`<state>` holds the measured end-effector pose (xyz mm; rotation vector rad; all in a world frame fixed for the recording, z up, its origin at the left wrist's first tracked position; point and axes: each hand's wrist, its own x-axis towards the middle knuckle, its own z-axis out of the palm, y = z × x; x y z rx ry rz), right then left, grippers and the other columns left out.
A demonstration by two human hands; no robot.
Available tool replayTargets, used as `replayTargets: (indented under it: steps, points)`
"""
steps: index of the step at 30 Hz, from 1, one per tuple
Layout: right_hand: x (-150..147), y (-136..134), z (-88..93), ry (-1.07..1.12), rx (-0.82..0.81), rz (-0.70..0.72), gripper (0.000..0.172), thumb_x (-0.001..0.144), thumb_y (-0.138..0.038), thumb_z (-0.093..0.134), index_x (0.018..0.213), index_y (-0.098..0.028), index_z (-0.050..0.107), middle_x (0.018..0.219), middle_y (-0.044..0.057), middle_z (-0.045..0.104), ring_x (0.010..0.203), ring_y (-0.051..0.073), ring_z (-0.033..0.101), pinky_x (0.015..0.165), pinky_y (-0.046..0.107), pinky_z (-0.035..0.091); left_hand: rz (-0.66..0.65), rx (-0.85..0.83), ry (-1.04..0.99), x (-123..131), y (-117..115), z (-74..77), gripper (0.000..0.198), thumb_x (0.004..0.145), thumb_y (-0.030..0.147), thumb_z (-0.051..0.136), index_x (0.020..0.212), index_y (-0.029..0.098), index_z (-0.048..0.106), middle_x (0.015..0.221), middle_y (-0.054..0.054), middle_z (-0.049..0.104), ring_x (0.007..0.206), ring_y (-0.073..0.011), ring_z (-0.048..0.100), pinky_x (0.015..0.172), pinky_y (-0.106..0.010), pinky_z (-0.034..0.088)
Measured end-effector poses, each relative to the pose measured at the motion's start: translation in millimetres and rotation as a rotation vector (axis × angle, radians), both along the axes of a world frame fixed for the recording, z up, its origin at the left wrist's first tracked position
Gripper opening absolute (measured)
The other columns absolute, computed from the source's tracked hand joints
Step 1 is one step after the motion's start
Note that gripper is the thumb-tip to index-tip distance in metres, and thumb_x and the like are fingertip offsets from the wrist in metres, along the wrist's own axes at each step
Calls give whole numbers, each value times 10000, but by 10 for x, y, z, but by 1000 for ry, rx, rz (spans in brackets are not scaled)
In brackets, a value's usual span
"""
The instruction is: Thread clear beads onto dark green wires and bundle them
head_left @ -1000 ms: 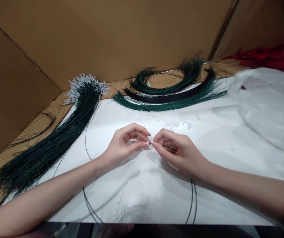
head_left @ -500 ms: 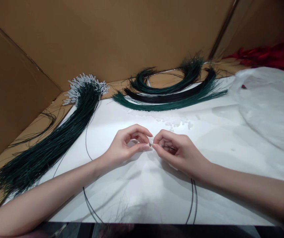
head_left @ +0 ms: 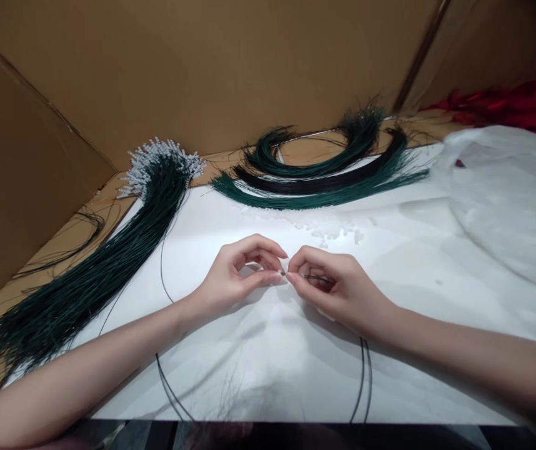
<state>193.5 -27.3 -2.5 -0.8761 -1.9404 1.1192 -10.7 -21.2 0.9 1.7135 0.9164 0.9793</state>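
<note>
My left hand (head_left: 242,269) is closed in a pinch at the middle of the white board, its index finger raised above the thumb. At its thumb tip sits something tiny and white, too small to make out well. Thumb and fingers of my right hand (head_left: 338,281) pinch thin dark wire (head_left: 315,278) right beside it, the two hands' fingertips almost touching. Two strands of dark wire (head_left: 365,381) hang below my right wrist, and more strands (head_left: 167,387) come out under my left forearm. Small white pieces (head_left: 338,234) lie scattered beyond my hands.
On the left lies a thick bundle of dark green wires (head_left: 109,269) with white beaded tips (head_left: 134,172). Curved green and black wire bundles (head_left: 315,187) lie at the back. A whitish plastic bag (head_left: 506,200) and red material (head_left: 516,109) are at right. Cardboard walls (head_left: 249,69) enclose the board (head_left: 418,369).
Both hands hold nearly the same place. The fingertips have shifted very slightly, and less of the wire shows between them.
</note>
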Motion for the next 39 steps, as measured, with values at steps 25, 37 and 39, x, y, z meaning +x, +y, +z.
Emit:
replayTargets:
  steps: [25, 37, 39]
  points:
    - [15, -8, -10, -26, 16, 4, 91, 897, -158, 534, 808, -169, 544, 584, -60, 410, 501, 72, 351, 469, 224, 268, -12, 3, 19, 8, -13, -6, 250, 778, 199, 762, 1002, 174, 655, 873, -32, 690, 781, -127, 661, 754, -238, 531]
    - [7, 16, 2, 4, -89, -32, 38, 901, -201, 566, 897, -186, 532, 645, -18, 602, 597, 122, 570, 594, 242, 434, 4, 7, -24, 19, -30, 1, 229, 820, 200, 724, 1031, 168, 642, 893, -32, 700, 824, -119, 670, 766, -213, 519]
    - [3, 22, -1, 14, -96, -34, 43, 899, -195, 571, 899, -188, 528, 642, -23, 598, 595, 118, 570, 599, 236, 437, -14, -2, -32, 13, -34, 7, 211, 832, 196, 711, 1029, 168, 643, 899, -32, 710, 826, -117, 679, 772, -212, 522]
